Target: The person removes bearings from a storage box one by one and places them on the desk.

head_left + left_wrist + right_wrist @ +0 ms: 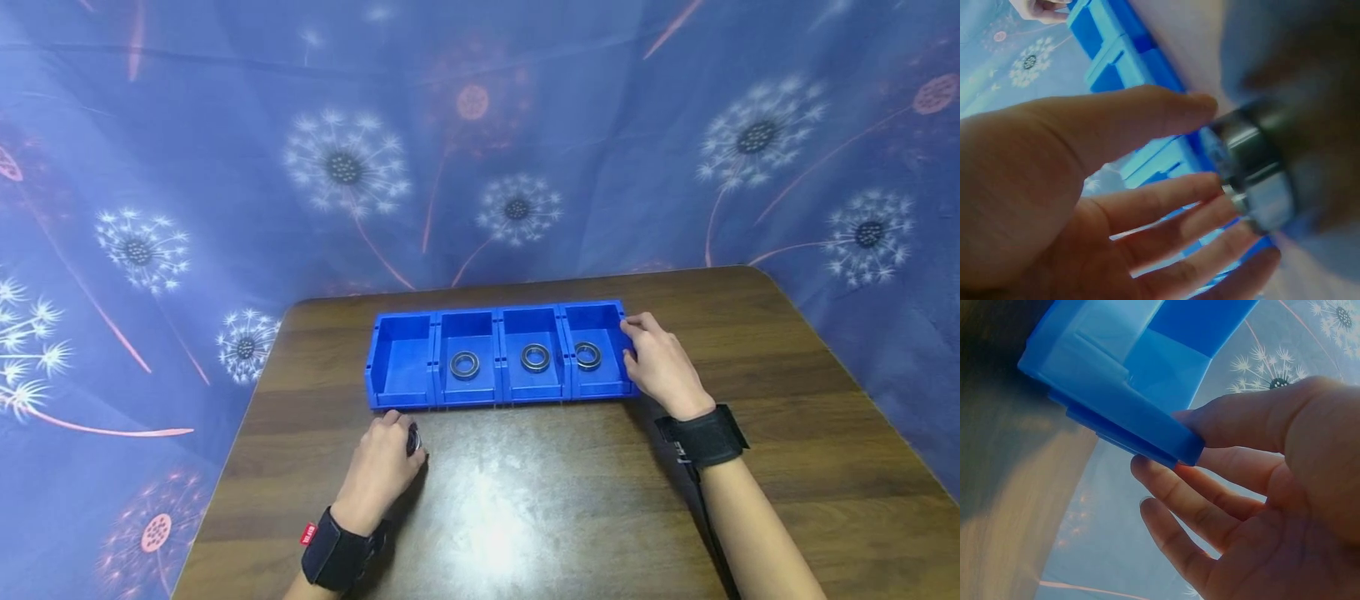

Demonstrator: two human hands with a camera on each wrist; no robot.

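A row of joined blue bins (405,358) stands on the table. Ball bearings lie one each in the second bin (464,365), the third (535,357) and the rightmost (587,356), counted from the left. In front of the leftmost bin my left hand (381,462) pinches another bearing (1263,172), shiny and tilted, between thumb and fingers. My right hand (666,367) grips the right side wall (1166,428) of the end bin, thumb on the inner face and fingers on the outer side.
The wooden table (570,500) reaches beyond the bins on both sides and ends at a blue dandelion-print cloth (525,108) behind. A black band with a cable (705,437) circles my right wrist; another band (337,550) is on the left.
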